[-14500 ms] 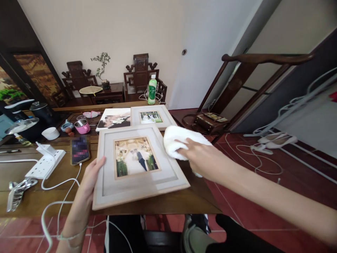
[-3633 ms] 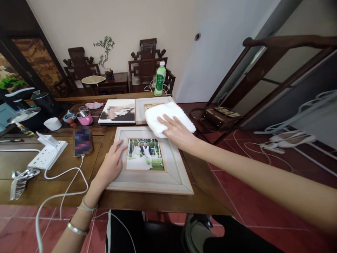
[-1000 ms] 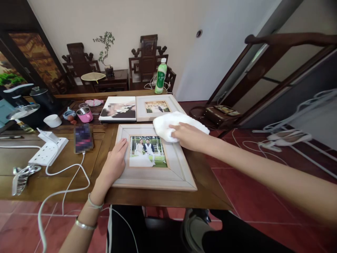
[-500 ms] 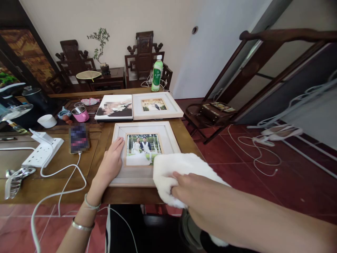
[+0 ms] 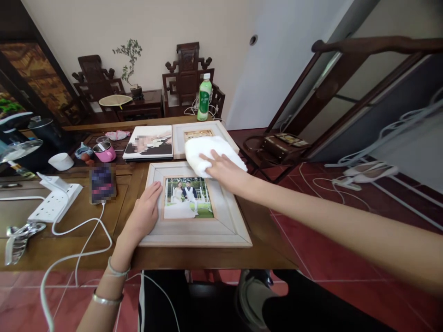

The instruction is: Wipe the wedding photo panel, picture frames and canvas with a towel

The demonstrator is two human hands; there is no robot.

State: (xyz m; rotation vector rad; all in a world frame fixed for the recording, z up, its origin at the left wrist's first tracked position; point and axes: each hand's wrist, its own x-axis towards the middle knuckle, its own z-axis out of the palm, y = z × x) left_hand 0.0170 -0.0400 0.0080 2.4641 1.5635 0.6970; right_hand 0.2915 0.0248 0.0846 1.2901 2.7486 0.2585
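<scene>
A picture frame [image 5: 235, 226] with a pale wide border lies flat on the wooden table, a photo [image 5: 188, 198] of two people at its centre. Along its left border rests my left hand [image 5: 147, 210], fingers stretched out flat and pressing on it. My right hand [image 5: 224, 168] has hold of a fluffy white cloth [image 5: 199, 152] at the frame's far right corner, fingers spread over the top of it. The cloth hides that corner and part of a second pale frame [image 5: 180, 131] behind. Left of the second frame lies a photo album or panel [image 5: 148, 140].
A green bottle [image 5: 205, 99] stands at the table's far edge. To the left are a pink cup [image 5: 104, 152], a white cup [image 5: 61, 160], a phone [image 5: 103, 184] on a cable, a power strip [image 5: 55, 203] and a silver hair clip [image 5: 22, 240]. A wooden chair [image 5: 325, 92] stands right.
My right hand has carried the white cloth from the frame's near right corner away from me to its far right corner. The near corner now shows. My left hand stays on the left border.
</scene>
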